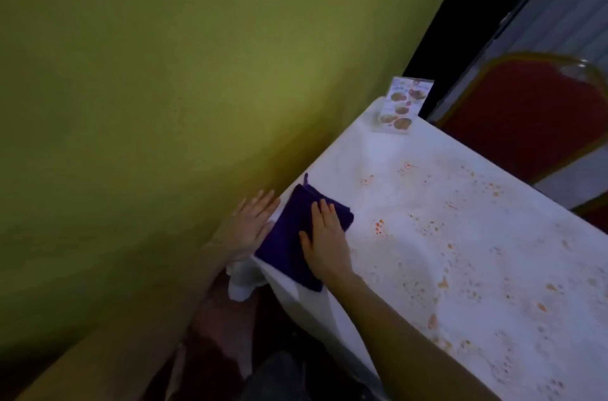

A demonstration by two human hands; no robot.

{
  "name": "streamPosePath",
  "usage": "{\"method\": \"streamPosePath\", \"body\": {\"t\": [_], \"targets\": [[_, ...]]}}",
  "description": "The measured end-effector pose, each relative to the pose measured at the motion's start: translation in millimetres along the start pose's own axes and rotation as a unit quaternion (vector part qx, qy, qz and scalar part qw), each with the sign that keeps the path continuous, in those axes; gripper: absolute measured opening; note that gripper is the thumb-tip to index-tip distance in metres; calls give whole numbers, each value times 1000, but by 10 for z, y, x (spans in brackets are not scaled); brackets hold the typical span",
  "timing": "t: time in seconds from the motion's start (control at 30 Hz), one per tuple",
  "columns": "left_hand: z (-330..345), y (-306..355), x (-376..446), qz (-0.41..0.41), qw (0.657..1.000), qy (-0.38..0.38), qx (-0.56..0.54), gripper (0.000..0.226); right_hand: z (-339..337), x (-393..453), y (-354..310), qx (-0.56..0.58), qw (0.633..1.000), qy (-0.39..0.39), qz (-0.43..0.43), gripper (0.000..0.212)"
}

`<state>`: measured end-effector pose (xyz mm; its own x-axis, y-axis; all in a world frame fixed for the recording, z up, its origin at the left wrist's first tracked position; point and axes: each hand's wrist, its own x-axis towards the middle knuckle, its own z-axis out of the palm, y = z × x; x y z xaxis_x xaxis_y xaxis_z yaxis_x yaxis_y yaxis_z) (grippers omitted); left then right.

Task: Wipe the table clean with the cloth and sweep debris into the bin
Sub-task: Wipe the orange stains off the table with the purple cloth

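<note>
Cloth [296, 236], purple, lies at my counter's [411, 203] near corner under my flat right hand [324, 236]; left hand [251, 223] released beside it. Orange debris [460, 269] remains; wiping seems barely begun.

The wall [148, 104] hems the counter [427, 219] at nine o'clock; a menu stand [403, 106] blocks twelve; open stained surface runs toward three.

Restaurant dining room, white-clothed table [427, 203], standing menu card [403, 106], red banquet chair [526, 117]
</note>
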<state>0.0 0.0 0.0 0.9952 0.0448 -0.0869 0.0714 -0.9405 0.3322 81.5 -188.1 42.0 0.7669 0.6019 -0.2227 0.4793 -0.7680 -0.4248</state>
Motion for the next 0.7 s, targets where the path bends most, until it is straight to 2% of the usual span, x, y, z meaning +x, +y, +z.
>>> {"method": "streamPosePath", "body": {"t": [0.1,0.23,0.43,0.7], "targets": [[155,-97,-2,-11,1000,3,2,58,209,112,-138,7,1000,-1,1,65],[245,-103,-14,-6,1000,17,7,58,455,67,-177,-57,998,10,-3,68],[166,-32,155,20,999,-5,34,61,483,-27,49,-109,993,45,-7,68],[173,340,660,66,994,-12,85,62,308,-562,606,-103,993,26,53,70]]}}
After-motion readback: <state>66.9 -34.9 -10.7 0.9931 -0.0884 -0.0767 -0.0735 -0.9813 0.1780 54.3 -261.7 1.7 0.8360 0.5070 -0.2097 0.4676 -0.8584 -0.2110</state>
